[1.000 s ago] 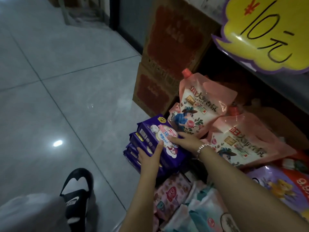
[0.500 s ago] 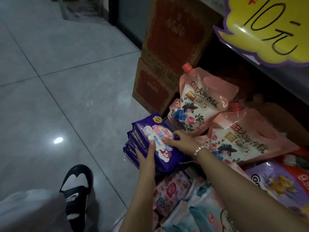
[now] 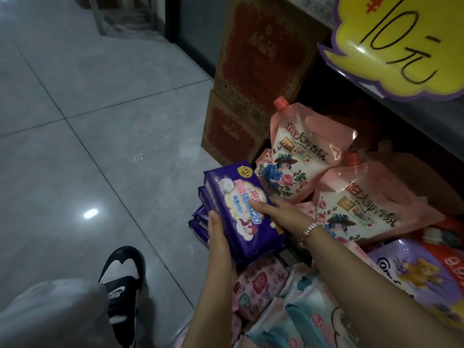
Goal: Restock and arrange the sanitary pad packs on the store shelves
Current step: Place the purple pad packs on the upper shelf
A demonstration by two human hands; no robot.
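Head camera: a person crouched at a low store shelf steadies the top purple pad pack [image 3: 241, 209] with both hands. The pack lies tilted on a stack of matching purple packs [image 3: 200, 222] near the picture's center, at the shelf's aisle-side edge.

The left hand [image 3: 217, 231], at about 7 o'clock from the pack, presses flat against its near side, fingers straight and together. The right hand [image 3: 278, 212], at about 4 o'clock from it, lies on its printed face with fingers extended and relaxed, not curled round it. A beaded bracelet [image 3: 310, 228] circles the right wrist.

At 1 to 3 o'clock from the pack, two pink spouted refill pouches [image 3: 298, 156] lean against each other, the nearer one [image 3: 364, 204] just beside the right forearm. Stacked brown cartons [image 3: 253, 71] stand at 12 o'clock, beside the pouches. A yellow price sign [image 3: 401, 46] reading "10元" hangs from the shelf edge above, at 2 o'clock.

At 6 o'clock from the purple stack lie pink patterned packs [image 3: 258, 287] and teal-and-white packs [image 3: 301, 317], partly hidden under both forearms. A lilac bag with a bear print [image 3: 414, 272] sits at 4 o'clock. On the grey tiled floor [image 3: 100, 121], at 8 o'clock, a foot wears a black slide sandal [image 3: 120, 290].
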